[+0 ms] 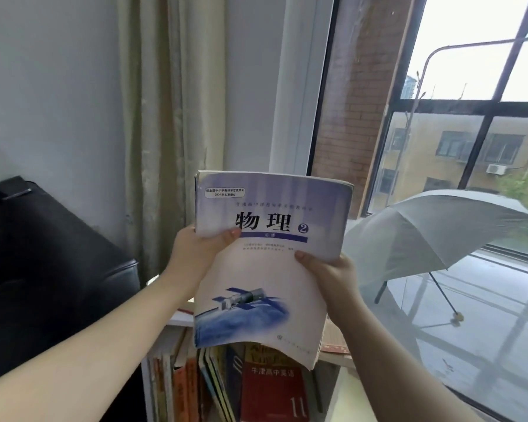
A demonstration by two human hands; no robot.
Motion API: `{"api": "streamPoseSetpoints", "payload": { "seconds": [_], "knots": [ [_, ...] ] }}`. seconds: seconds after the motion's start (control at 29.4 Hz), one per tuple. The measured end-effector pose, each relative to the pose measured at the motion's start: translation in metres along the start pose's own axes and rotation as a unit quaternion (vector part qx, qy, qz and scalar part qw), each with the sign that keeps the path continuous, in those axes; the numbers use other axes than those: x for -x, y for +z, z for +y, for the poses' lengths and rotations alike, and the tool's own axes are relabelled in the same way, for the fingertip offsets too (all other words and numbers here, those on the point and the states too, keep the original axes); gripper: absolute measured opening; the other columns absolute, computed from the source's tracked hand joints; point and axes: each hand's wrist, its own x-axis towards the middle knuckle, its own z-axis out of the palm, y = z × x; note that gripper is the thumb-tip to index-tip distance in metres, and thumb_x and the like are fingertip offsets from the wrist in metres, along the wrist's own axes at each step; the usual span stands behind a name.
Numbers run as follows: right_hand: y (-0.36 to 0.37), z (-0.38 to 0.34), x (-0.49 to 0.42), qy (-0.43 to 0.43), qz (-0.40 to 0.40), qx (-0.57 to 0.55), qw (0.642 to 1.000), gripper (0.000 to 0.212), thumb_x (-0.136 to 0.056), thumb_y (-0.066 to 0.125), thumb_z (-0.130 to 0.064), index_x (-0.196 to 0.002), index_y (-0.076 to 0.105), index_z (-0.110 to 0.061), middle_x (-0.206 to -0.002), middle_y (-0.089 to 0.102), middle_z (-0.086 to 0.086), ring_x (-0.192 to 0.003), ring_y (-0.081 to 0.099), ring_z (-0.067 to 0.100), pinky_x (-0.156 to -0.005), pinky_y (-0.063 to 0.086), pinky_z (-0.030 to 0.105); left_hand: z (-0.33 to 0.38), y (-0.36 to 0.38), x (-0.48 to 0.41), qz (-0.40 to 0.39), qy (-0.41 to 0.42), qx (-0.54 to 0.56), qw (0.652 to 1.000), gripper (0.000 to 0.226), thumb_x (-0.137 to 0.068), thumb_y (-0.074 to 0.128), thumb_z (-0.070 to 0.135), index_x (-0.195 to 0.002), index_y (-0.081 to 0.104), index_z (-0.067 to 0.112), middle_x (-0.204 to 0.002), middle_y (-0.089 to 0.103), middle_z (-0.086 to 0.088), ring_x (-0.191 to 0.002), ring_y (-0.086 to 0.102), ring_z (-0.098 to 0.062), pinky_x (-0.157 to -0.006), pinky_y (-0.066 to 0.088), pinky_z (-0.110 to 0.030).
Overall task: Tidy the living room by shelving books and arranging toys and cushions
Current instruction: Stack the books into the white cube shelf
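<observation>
A black leather seat (43,254) is sitting at the far left, with a pale curtain (171,117) hanging beside it. The left hand (195,254) is gripping the left edge of a physics textbook (265,260), its thumb pressing on the cover. The textbook is being held upright in the air, cover facing the person, directly above a white shelf (179,321) where a row of books (256,388) is standing, some leaning. The right hand (329,272) is grasping the textbook's right edge, thumb on the front. Further right, an open grey umbrella (424,233) is resting by the window.

The shelving step seems to be in hand. Next, the textbook likely needs turning spine-out and lowering into a gap among the standing books, perhaps with one hand freeing itself to part them.
</observation>
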Motion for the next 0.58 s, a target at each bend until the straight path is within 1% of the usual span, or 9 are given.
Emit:
{"api": "streamPoseSetpoints", "payload": {
  "seconds": [0.07,0.1,0.2,0.24,0.31,0.34,0.44,0.51,0.58],
  "knots": [
    [0.004,0.002,0.011,0.014,-0.007,-0.001,1.0,0.021,-0.076,0.074,-0.01,-0.093,0.069,-0.021,-0.086,0.074,0.002,-0.08,0.071,0.027,-0.071,0.059,0.044,0.0,-0.008,0.009,0.002,-0.006,-0.004,1.0,0.011,-0.081,0.069,0.014,-0.088,0.067,0.022,-0.079,0.074,0.005,-0.077,0.07,-0.014,-0.067,0.055,-0.032],
    [0.006,0.005,0.019,0.022,-0.011,0.0,1.0,0.022,-0.076,0.075,-0.01,-0.095,0.068,-0.02,-0.086,0.074,0.001,-0.079,0.071,0.025,-0.07,0.059,0.042,-0.002,-0.014,0.015,0.003,-0.013,-0.008,1.0,0.011,-0.081,0.07,0.015,-0.09,0.066,0.022,-0.082,0.074,0.004,-0.08,0.07,-0.016,-0.068,0.055,-0.033],
    [0.007,0.025,0.049,0.058,-0.023,0.027,0.998,0.02,-0.076,0.075,-0.01,-0.091,0.067,-0.021,-0.081,0.073,-0.004,-0.073,0.071,0.018,-0.063,0.059,0.034,-0.02,-0.03,0.038,0.002,-0.073,-0.04,0.997,0.017,-0.079,0.073,0.019,-0.094,0.066,0.02,-0.095,0.073,-0.005,-0.089,0.069,-0.026,-0.081,0.055,-0.044],
    [0.005,0.033,0.056,0.076,-0.027,0.035,0.996,0.02,-0.076,0.075,-0.01,-0.089,0.066,-0.023,-0.081,0.073,-0.004,-0.073,0.07,0.018,-0.063,0.059,0.033,-0.027,-0.034,0.042,-0.003,-0.095,-0.053,0.994,0.018,-0.078,0.073,0.019,-0.094,0.066,0.019,-0.097,0.072,-0.007,-0.09,0.068,-0.028,-0.083,0.054,-0.045],
    [0.0,0.053,0.073,0.117,-0.045,0.05,0.991,0.02,-0.077,0.075,-0.01,-0.089,0.066,-0.022,-0.087,0.072,0.0,-0.078,0.069,0.021,-0.067,0.059,0.036,-0.044,-0.046,0.056,-0.031,-0.151,-0.076,0.985,0.017,-0.08,0.072,0.014,-0.096,0.066,0.016,-0.099,0.071,-0.01,-0.089,0.068,-0.028,-0.081,0.055,-0.04],
    [-0.003,0.063,0.08,0.134,-0.059,0.064,0.987,0.019,-0.077,0.075,-0.01,-0.091,0.066,-0.02,-0.09,0.072,0.003,-0.08,0.069,0.022,-0.069,0.058,0.037,-0.052,-0.052,0.061,-0.061,-0.176,-0.094,0.978,0.018,-0.081,0.07,0.012,-0.099,0.067,0.014,-0.1,0.072,-0.01,-0.088,0.069,-0.026,-0.077,0.056,-0.038],
    [-0.01,0.091,0.095,0.191,-0.096,0.1,0.972,0.019,-0.077,0.075,-0.009,-0.091,0.067,-0.019,-0.089,0.072,0.002,-0.08,0.068,0.02,-0.069,0.058,0.033,-0.075,-0.074,0.071,-0.13,-0.247,-0.16,0.947,0.02,-0.084,0.067,0.013,-0.103,0.066,0.014,-0.094,0.073,-0.004,-0.081,0.071,-0.018,-0.063,0.055,-0.028],
    [-0.012,0.114,0.1,0.228,-0.12,0.126,0.958,0.018,-0.079,0.073,-0.008,-0.089,0.066,-0.02,-0.087,0.071,0.0,-0.079,0.067,0.017,-0.068,0.057,0.029,-0.1,-0.084,0.078,-0.136,-0.29,-0.183,0.929,0.019,-0.084,0.067,0.016,-0.103,0.064,0.016,-0.097,0.072,-0.004,-0.083,0.069,-0.019,-0.062,0.054,-0.029],
    [-0.013,0.137,0.104,0.271,-0.126,0.15,0.942,0.016,-0.08,0.073,-0.011,-0.089,0.064,-0.021,-0.088,0.069,0.0,-0.08,0.066,0.017,-0.071,0.056,0.03,-0.125,-0.086,0.086,-0.132,-0.319,-0.194,0.919,0.015,-0.085,0.066,0.016,-0.1,0.064,0.018,-0.098,0.072,-0.006,-0.085,0.068,-0.021,-0.065,0.054,-0.031]
  ]
}}
